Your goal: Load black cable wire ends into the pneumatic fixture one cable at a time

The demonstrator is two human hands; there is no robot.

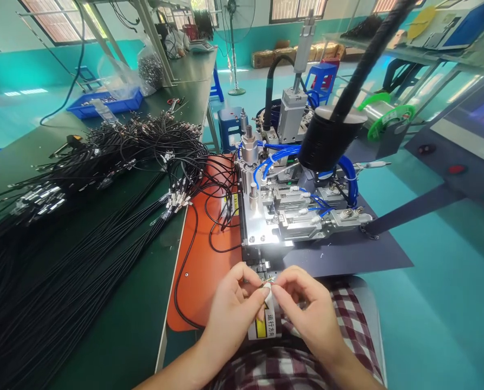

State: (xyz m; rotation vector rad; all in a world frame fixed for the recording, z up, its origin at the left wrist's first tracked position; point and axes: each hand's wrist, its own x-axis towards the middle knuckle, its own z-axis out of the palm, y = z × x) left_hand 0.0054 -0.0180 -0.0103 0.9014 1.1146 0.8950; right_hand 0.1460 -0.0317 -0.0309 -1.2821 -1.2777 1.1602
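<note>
In front of the machine's near edge, my left hand (236, 306) is closed in a pinch on what looks like the end of a thin cable. My right hand (307, 309) pinches the fine wire ends (270, 280) at its tip, so the fingertips of both hands nearly meet. A black cable (176, 281) curves over the orange board (201, 271) and passes out of sight behind my left forearm. Just beneath the fingers is a white and yellow label (266, 322) with printed characters. The small parts between my fingertips are mostly hidden.
A metal machine (302, 216) with blue air tubes stands ahead, under a black extraction nozzle (327, 141). Bundled black cables (104, 260) with metal ends cover much of the green table at left. A blue tray (106, 104) and a green-rimmed wire spool (392, 116) lie farther back.
</note>
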